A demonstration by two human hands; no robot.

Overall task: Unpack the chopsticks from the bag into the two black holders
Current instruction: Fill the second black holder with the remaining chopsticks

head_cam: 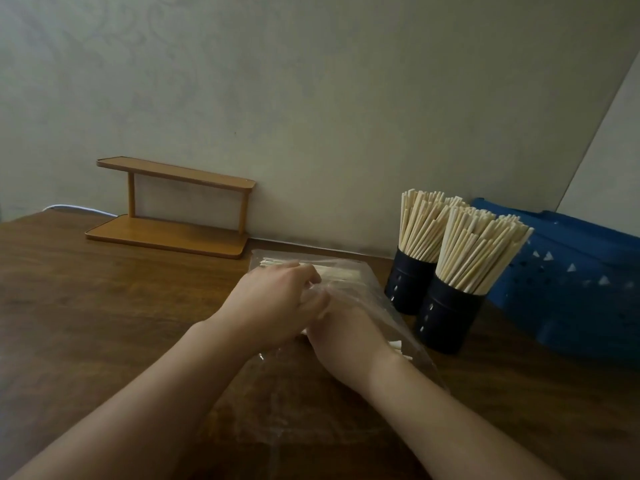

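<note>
1. Two bare forearms reach in from the near edge of the wooden table (86, 306) and meet over a clear plastic bag (349, 282) lying flat on it.
2. Left hand (273, 303) rests on top of the bag, its fingers (306, 273) curled down and pinching the plastic over the pale sticks inside.
3. Right hand (346, 337) lies inside the bag's open mouth, under the film; its fingers are hidden beneath the left hand, so their grasp cannot be told.
4. Loose chopsticks (332, 271) remain in the far end of the bag, lying flat, and a few pale tips (396, 344) show through the plastic just right of the right wrist.
5. Right of the bag stand two black holders, upright and touching each other: the near holder (446, 320) just beside the bag, the far holder (408, 282) behind it.
6. Both holders are packed with upright chopsticks; the near bundle (478, 251) fans out to the right, and the far bundle (420, 225) stands straighter.
7. Right of the holders, a blue perforated plastic basket (568, 278) lies against the wall.
8. Left of the bag and farther back, a two-tier wooden shelf (169, 209) stands against the wall, with a white cable (79, 208) running behind its left end.
</note>
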